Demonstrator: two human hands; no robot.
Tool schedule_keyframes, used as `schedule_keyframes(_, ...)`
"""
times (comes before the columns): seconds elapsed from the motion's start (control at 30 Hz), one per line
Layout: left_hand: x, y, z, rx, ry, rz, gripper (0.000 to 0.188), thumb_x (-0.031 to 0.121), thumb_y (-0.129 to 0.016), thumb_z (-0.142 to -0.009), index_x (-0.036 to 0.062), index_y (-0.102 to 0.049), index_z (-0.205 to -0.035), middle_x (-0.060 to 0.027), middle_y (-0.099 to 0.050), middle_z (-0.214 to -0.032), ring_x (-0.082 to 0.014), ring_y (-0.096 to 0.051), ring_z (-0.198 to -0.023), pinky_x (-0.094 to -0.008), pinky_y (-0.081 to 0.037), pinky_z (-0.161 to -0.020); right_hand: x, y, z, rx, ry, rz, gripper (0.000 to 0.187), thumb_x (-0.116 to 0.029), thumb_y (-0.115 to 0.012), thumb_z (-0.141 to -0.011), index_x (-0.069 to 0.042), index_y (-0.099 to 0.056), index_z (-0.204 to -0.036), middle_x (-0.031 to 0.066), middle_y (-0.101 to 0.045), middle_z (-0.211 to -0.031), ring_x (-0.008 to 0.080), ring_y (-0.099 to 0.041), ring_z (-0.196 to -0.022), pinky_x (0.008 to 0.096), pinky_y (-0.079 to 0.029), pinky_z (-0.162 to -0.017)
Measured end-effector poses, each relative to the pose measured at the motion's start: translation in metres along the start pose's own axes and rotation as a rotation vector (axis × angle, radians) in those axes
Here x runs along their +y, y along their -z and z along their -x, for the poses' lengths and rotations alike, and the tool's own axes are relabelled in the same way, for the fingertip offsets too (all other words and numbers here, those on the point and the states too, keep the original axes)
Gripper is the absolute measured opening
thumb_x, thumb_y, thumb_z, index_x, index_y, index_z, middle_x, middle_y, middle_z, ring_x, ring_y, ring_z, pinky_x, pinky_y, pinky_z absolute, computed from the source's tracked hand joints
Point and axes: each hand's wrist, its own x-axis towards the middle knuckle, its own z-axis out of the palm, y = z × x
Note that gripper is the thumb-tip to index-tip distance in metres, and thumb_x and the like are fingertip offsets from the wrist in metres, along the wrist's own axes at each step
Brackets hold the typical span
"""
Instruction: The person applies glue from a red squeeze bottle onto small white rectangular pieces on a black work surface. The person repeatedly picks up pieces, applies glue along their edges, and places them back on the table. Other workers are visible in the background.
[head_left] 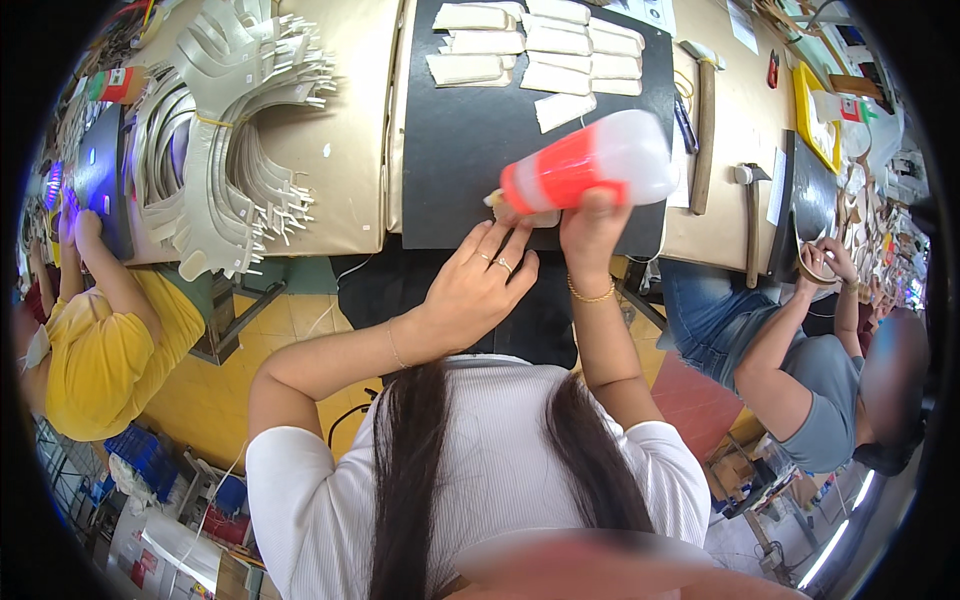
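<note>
My right hand (592, 238) is wrapped round a squeeze bottle (632, 155), whitish with a red band. The bottle is tilted, its nozzle pointing down and left, close to the fingertips of my left hand (478, 288). Those left fingers are stretched out and apart, with their tips at a small cream piece (542, 218) near the front edge of the black board (450, 160). My hand and the bottle partly cover this piece. Rows of similar flat cream pieces (556, 42) lie at the board's far side, and a single one (564, 110) sits nearer.
A bundle of curved cream strap pieces (205, 120) takes up the table's left side. To the right lie a hammer (704, 120), a second hammer (752, 215) and a yellow tray (818, 120). Co-workers sit left, in a yellow shirt (110, 345), and right, in a grey shirt (825, 400).
</note>
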Motion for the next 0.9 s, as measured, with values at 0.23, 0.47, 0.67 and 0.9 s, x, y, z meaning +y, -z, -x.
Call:
schedule_keyframes(0.23,0.005,0.0,-0.002,-0.042,0.058,-0.005,0.043,0.023,-0.073,-0.078,0.0067,-0.062,-0.116,-0.0203,-0.049,-0.138,-0.0348,-0.046,-0.127,-0.0486,-0.037,-0.105,-0.023,0.044,-0.023,0.046,0.183,0.283,0.083,-0.051,-0.078,-0.079,-0.001,-0.041,-0.134,0.0093,-0.052,-0.126,0.0195,-0.053,-0.114,0.0367,-0.045,-0.097)
schedule_keyframes(0.47,0.009,0.0,-0.007,-0.049,0.09,-0.052,0.043,0.025,-0.074,-0.078,0.0078,-0.062,-0.116,-0.019,-0.05,-0.137,-0.033,-0.047,-0.126,-0.0474,-0.038,-0.102,-0.024,0.037,-0.016,0.057,0.221,0.239,0.081,-0.031,-0.092,-0.066,0.0,-0.05,-0.128,0.0084,-0.059,-0.117,0.0198,-0.06,-0.103,0.0341,-0.051,-0.089)
schedule_keyframes(0.67,0.008,0.003,-0.011,-0.06,0.084,-0.063,0.042,0.024,-0.073,-0.079,0.0075,-0.062,-0.116,-0.0177,-0.053,-0.133,-0.0324,-0.049,-0.123,-0.0469,-0.039,-0.1,-0.027,0.04,-0.01,-0.033,0.272,0.518,0.088,-0.029,-0.096,-0.059,0.0,-0.05,-0.128,0.0095,-0.062,-0.114,0.0203,-0.063,-0.1,0.034,-0.055,-0.085)
schedule_keyframes(0.9,-0.005,0.009,-0.019,0.071,0.127,0.195,0.037,0.01,-0.072,-0.079,0.0057,-0.062,-0.114,-0.0132,-0.06,-0.124,-0.0289,-0.056,-0.114,-0.044,-0.042,-0.096,-0.024,0.059,0.009,0.105,0.126,0.207,0.091,-0.047,-0.086,-0.07,0.0,-0.042,-0.135,0.0104,-0.055,-0.126,0.0225,-0.055,-0.115,0.0385,-0.046,-0.099)
